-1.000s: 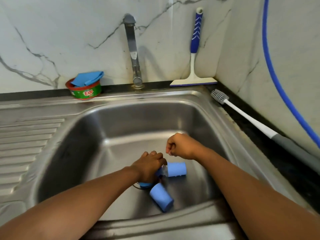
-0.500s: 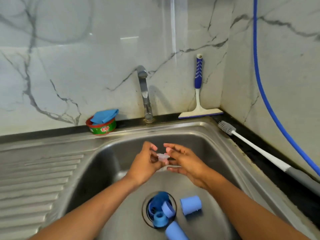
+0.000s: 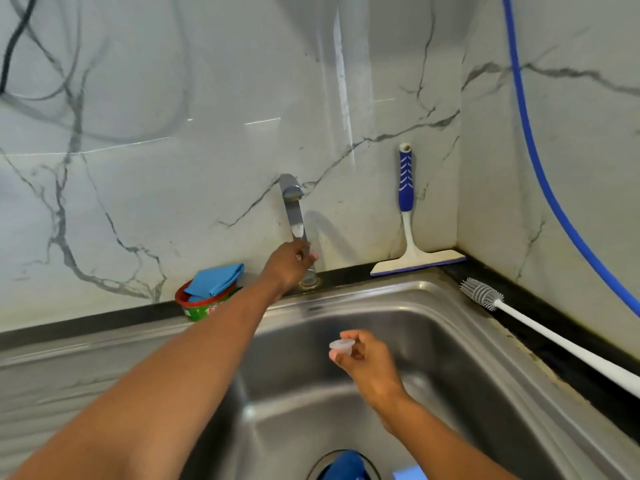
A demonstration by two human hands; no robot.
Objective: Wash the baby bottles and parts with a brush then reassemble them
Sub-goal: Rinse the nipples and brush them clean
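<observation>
My right hand (image 3: 365, 358) pinches a small clear silicone teat (image 3: 341, 344) over the steel sink (image 3: 460, 341). My left hand (image 3: 289, 266) reaches back and grips the lower part of the chrome tap (image 3: 292, 209). No water shows at the spout. Blue bottle parts (image 3: 346, 467) lie in the drain at the bottom edge, mostly cut off. A grey-headed bottle brush (image 3: 483, 295) with a white handle lies on the black ledge at the right.
A red and green soap tub (image 3: 204, 308) with a blue cloth (image 3: 216, 278) sits left of the tap. A blue-handled squeegee (image 3: 408, 237) leans in the corner. A blue hose (image 3: 540, 168) runs down the right wall. The ribbed drainboard (image 3: 52, 375) lies left.
My left hand left the teat and rose to the tap. My right hand keeps the teat alone. The view tilted upward, so the blue parts in the drain slid to the bottom edge.
</observation>
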